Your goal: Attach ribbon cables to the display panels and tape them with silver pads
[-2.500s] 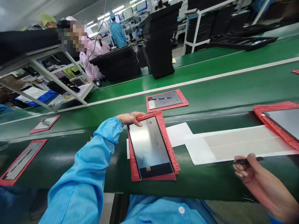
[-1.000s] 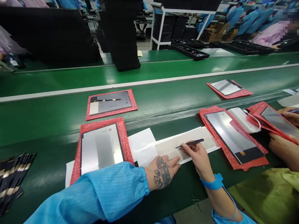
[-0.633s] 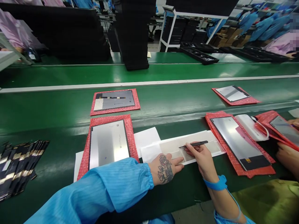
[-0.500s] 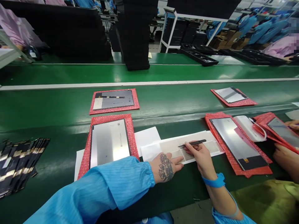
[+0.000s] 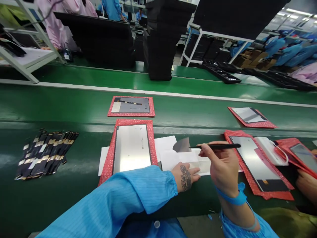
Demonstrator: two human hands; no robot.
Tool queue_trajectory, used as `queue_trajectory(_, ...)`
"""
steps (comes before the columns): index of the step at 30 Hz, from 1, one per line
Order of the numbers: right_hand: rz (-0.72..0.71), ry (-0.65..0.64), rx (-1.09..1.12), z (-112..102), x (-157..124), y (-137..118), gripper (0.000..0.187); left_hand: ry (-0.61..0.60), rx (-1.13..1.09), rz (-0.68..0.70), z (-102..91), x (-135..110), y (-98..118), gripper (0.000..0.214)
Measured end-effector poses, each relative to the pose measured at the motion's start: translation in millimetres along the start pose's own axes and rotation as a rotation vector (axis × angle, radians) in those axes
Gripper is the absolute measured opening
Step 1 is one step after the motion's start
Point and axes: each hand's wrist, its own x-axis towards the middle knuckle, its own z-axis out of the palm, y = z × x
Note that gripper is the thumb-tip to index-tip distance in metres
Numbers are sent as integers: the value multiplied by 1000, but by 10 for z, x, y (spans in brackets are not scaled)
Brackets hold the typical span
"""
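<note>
My right hand (image 5: pixel 224 167) is closed around black tweezers (image 5: pixel 229 146) held nearly level. At the tweezers' tip hangs a thin grey translucent film piece (image 5: pixel 183 145), raised above the white backing sheet (image 5: pixel 170 160). My left hand (image 5: pixel 185 177) lies with fingers stretched out on the sheet's near edge. To the left of that hand, a silvery display panel (image 5: pixel 132 148) rests on a red bubble-wrap pouch (image 5: pixel 106 175), partly behind my blue sleeve. More white paper (image 5: pixel 164 142) shows beyond the sheet.
Black flex-cable strips (image 5: pixel 47 152) are piled at left. Farther back are two panels on red pouches (image 5: pixel 131 115) (image 5: pixel 264 124). At right lie another panel (image 5: pixel 255 162), a white device (image 5: pixel 269 150) and a co-worker's hand (image 5: pixel 305 181). A black stack (image 5: pixel 159 43) stands beyond the belt.
The tweezers have risen from the sheet with the grey film piece at their tip. My left hand stays on the sheet. The whole view has shifted.
</note>
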Motion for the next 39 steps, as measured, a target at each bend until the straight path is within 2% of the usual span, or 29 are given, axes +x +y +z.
queue_trajectory(2,-78,21,67,155,23,-187,41,51,5,-30,-56,-74,85,40)
queue_trajectory(4,-90,30,107,278,28,-302,42,119,7,-44,-124,-253,178,40)
queue_trajectory(6,-60,10,129,365,-9,-338,43,165,-59,-5,-177,-573,248,36)
queue_trajectory(8,-22,-15,152,428,-93,-310,45,208,-255,28,-194,-1010,262,25)
queue_trajectory(9,1,-24,161,456,-151,-282,46,255,-400,-6,-187,-1247,242,19)
queue_trajectory(10,25,-30,167,482,-215,-250,47,347,-550,-131,-170,-1475,205,18)
queue_trajectory(12,73,-46,166,535,-352,-188,47,593,-799,-516,-116,-1853,90,19)
queue_trajectory(13,92,-59,160,562,-419,-162,46,721,-884,-709,-82,-1983,22,16)
queue_trajectory(14,103,-71,153,589,-481,-142,46,828,-957,-846,-45,-2068,-47,13)
queue_trajectory(16,111,-91,138,642,-590,-117,44,975,-1095,-935,27,-2120,-170,24)
queue_trajectory(19,123,-118,129,712,-712,-119,41,1060,-1323,-842,79,-2042,-295,38)
queue_trajectory(21,130,-138,131,749,-771,-134,39,1073,-1429,-791,61,-2000,-345,34)
queue_trajectory(24,141,-145,139,782,-836,-128,38,1043,-1473,-771,-7,-2039,-400,35)
queue_trajectory(31,174,-66,136,751,-1013,171,42,927,-1329,-731,-111,-2226,-507,27)
queue_trajectory(36,289,-34,161,713,-1187,384,42,816,-1300,-880,-67,-2221,-467,20)
queue_trajectory(39,344,-34,167,705,-1233,459,43,792,-1266,-954,-38,-2227,-419,19)
